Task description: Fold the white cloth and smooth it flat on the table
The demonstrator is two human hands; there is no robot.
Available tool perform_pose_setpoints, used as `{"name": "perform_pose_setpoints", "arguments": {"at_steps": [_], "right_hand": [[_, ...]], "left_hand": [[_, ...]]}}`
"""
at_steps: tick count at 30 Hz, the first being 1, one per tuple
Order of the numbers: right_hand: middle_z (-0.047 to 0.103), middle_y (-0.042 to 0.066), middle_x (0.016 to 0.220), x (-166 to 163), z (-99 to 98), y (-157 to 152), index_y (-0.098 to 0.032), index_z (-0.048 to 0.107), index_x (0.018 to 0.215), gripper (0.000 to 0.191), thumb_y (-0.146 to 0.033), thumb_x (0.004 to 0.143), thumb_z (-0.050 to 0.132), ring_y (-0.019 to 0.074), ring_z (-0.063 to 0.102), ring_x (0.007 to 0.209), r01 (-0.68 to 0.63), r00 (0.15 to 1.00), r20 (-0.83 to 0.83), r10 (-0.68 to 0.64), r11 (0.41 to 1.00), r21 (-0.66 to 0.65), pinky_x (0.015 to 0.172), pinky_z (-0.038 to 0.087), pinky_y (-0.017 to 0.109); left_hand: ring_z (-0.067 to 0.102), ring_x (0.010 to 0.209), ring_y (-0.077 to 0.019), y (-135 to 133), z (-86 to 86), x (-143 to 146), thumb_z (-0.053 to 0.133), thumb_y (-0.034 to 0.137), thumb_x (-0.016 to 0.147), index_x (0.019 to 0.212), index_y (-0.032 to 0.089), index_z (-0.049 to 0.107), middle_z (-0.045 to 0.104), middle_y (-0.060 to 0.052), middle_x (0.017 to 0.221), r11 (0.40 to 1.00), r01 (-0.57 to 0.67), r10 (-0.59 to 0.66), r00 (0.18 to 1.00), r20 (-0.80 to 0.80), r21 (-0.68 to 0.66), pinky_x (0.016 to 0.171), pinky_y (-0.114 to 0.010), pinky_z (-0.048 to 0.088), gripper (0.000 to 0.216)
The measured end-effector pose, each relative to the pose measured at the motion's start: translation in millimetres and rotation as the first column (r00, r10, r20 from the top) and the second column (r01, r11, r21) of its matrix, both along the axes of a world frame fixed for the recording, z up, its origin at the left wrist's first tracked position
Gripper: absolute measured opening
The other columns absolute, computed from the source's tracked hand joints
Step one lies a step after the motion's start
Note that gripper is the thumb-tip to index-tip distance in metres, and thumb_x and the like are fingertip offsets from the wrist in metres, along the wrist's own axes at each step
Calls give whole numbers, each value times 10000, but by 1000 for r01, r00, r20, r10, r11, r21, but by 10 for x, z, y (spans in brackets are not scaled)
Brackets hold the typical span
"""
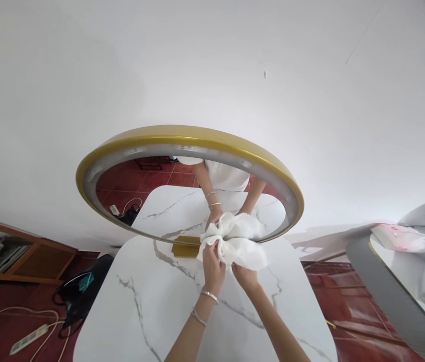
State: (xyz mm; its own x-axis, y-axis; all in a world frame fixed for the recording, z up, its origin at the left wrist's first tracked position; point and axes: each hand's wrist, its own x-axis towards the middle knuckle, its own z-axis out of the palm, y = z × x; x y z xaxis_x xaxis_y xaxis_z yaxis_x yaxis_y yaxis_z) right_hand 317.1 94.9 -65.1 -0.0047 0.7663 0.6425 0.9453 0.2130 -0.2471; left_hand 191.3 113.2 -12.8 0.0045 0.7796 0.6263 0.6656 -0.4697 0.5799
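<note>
A white cloth (244, 253) is bunched between my two hands, against the lower part of a round mirror (167, 201) with a gold frame (186, 131). My left hand (213, 266) grips the cloth's left side, its fingers bent into the folds. Under the cloth's right part is my right hand (245, 275), its fingers mostly covered by the fabric. The mirror stands on a gold base (185, 247) on a white marble-patterned table (140, 301). The cloth and both arms show again as reflections in the glass.
A wooden shelf (46, 256) with books stands at the left. Near it on the red floor are a black bag (90, 286) and a white power strip (28, 340) with cords. To the right, a grey-edged table (386, 291) carries a pink-and-white packet (403, 237). A white wall rises behind.
</note>
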Motion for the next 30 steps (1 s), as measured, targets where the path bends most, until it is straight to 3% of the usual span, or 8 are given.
{"name": "perform_pose_setpoints", "arguments": {"at_steps": [5,9,12,17,20,24,27,30], "right_hand": [[666,134,1037,-102,-176,-476,-183,586,1161,343,-236,871,410,290,606,1016,-120,973,-214,80,976,-181,866,501,487],[511,226,1205,55,-72,-807,-130,307,1386,575,-322,870,472,327,536,1086,177,869,-455,-197,980,-86,793,516,476],[327,232,1355,246,169,-826,-198,244,1393,617,-252,844,521,307,477,1144,246,788,-586,-189,969,19,773,527,456],[206,169,1458,502,562,-696,-229,481,1140,355,-101,810,512,347,342,1296,123,940,-329,-85,988,97,886,464,575],[354,129,1412,562,669,-696,-212,525,954,325,28,756,431,329,337,1325,-77,990,-116,85,994,74,930,441,557],[594,86,1198,559,702,-769,-207,517,909,420,94,707,305,211,565,1085,-372,928,-4,372,928,-24,813,516,397],[647,76,1119,561,703,-867,-201,522,935,452,92,699,272,162,624,906,-400,916,16,402,914,-67,723,533,311],[613,93,1212,596,744,-1009,-196,524,926,426,73,718,267,148,631,889,-362,930,27,368,924,-121,702,529,273]], "left_hand": [[578,1078,-224,-264,-193,-160,405,49,796,1373,210,404,576,-110,1118,940,162,-190,980,-66,-300,869,-345,502,599],[602,981,-224,-416,-33,-301,418,14,717,1251,222,513,585,-92,1068,907,180,-241,964,-116,-382,795,-319,519,580],[609,914,-231,-539,89,-410,440,14,670,1142,220,551,604,-72,987,906,168,-255,949,-184,-389,761,-334,524,527],[589,847,-221,-697,250,-606,495,67,730,1025,226,574,593,-44,912,940,126,-227,925,-306,-316,738,-343,517,344],[561,921,-236,-723,346,-714,527,81,761,935,208,599,558,-76,988,978,73,-145,914,-379,-197,778,-361,509,228],[432,1199,-328,-635,491,-884,525,29,766,812,196,614,478,-129,1273,998,56,-47,871,-489,2,931,-489,431,194],[478,1190,-285,-510,606,-1059,479,10,809,805,200,585,574,-86,1216,974,226,-201,805,-559,-24,983,-524,378,218],[601,883,-158,-431,685,-1250,416,28,880,876,207,565,652,-2,883,911,402,-378,730,-569,-89,966,-437,414,232]]}}
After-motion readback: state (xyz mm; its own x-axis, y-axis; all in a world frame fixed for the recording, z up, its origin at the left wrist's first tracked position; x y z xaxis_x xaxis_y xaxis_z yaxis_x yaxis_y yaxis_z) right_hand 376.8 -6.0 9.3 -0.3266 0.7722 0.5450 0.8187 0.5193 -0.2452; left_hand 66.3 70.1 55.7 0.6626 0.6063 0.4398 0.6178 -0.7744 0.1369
